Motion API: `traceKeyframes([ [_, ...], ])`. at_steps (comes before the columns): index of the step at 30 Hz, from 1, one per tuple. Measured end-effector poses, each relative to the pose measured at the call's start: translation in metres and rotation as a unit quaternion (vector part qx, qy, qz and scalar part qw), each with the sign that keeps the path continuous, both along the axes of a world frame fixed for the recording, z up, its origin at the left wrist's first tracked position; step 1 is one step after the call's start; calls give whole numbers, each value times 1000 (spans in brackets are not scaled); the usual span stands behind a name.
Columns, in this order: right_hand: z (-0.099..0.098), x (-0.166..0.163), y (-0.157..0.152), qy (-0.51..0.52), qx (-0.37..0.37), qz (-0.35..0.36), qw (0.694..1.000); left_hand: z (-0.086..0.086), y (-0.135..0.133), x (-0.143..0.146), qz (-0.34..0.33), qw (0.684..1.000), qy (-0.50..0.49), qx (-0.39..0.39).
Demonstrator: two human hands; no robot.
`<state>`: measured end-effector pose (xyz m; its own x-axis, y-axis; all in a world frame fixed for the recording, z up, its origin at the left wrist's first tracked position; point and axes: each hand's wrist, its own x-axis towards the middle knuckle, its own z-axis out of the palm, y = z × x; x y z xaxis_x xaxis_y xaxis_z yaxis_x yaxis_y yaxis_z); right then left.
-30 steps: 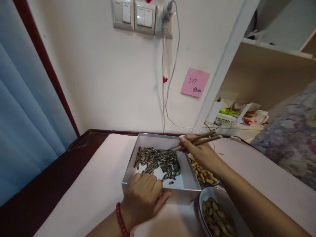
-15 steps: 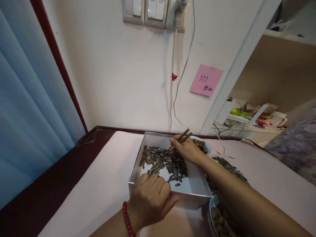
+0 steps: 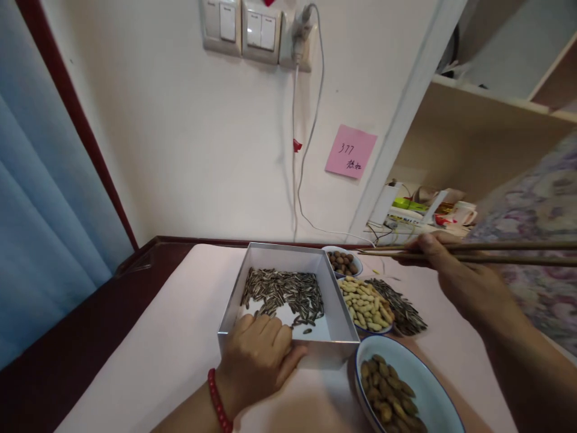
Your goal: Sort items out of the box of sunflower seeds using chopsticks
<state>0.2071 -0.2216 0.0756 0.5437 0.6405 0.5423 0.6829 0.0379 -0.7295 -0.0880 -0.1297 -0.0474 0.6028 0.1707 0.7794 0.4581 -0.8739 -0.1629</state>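
My left hand (image 3: 259, 355), with a red bead bracelet (image 3: 217, 400) at the wrist, is closed over the near wall of a white box (image 3: 345, 294). Its fingers curl inside and the thumb lies outside. Sunflower seeds (image 3: 283, 291) cover much of the box floor. Off to the right, my right hand (image 3: 460, 282) is raised, closed around a pair of chopsticks (image 3: 518, 246). The thin tips point left, over the back bowl of round brown nuts (image 3: 342, 263); I cannot make out anything between them. Below lies a pile of sunflower seeds (image 3: 401, 307) on the table.
Beside the box stands a bowl of peanuts (image 3: 365, 304). Nearer me, a larger bowl (image 3: 433, 373) holds brown almond-like nuts (image 3: 387, 391). A cable (image 3: 311, 150) runs down the wall to the table's back edge. Blue curtain (image 3: 54, 180) hangs at the left.
My right hand has left the box with the chopsticks and swung right, uncovering the peanuts and bowls. My left hand keeps its hold on the box. The view has shifted slightly right.
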Motion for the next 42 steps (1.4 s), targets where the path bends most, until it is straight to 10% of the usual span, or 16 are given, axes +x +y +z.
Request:
traceKeyframes([
  [7, -23, 29, -23, -1, -70, -3, 998, 2, 0, -2, 3, 1000, 4, 5],
  [14, -9, -30, -7, 30, -20, 133, 990, 0, 1, 0, 4, 1000, 1, 11],
  [22, -38, -80, 57, -82, -102, 224, 966, 0, 1, 0, 2, 1000, 3, 0],
  [33, -70, -71, 131, -147, -180, 204, 951, 0, 0, 1, -3, 1000, -7, -15],
  [42, -71, -74, 131, -136, -174, 182, 958, -3, -1, 0, -5, 1000, -13, -17],
])
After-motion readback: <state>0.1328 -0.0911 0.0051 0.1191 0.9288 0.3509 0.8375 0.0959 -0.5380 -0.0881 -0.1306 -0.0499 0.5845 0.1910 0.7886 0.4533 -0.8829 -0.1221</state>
